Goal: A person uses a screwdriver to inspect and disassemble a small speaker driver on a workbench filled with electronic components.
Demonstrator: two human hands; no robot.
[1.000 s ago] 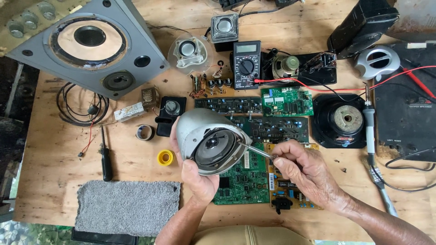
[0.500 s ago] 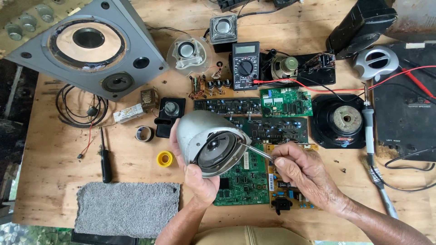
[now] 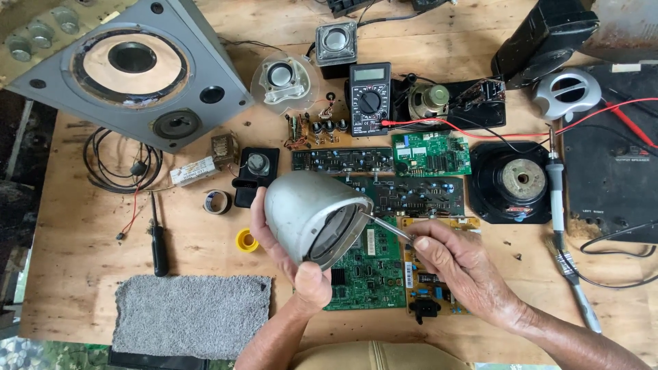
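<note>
My left hand (image 3: pixel 291 264) grips a small silver-grey dome-shaped speaker housing (image 3: pixel 308 212) above the wooden table (image 3: pixel 82 240), its open face tilted to the right. My right hand (image 3: pixel 462 270) pinches thin metal tweezers (image 3: pixel 385 226); their tip reaches into the rim of the housing's open front. Below both hands lie a green circuit board (image 3: pixel 367 277) and a yellow-edged board (image 3: pixel 432 288).
A large grey speaker panel (image 3: pixel 130 75) sits at the back left, a multimeter (image 3: pixel 370 99) with red leads at centre back, a black speaker driver (image 3: pixel 517 181) and soldering iron (image 3: pixel 556 192) to the right. A grey cloth (image 3: pixel 192 315), screwdriver (image 3: pixel 157 236) and yellow roll (image 3: pixel 245 240) lie front left.
The speaker housing has turned, its open face now pointing more to the right and away from view. The tweezers stay at its rim.
</note>
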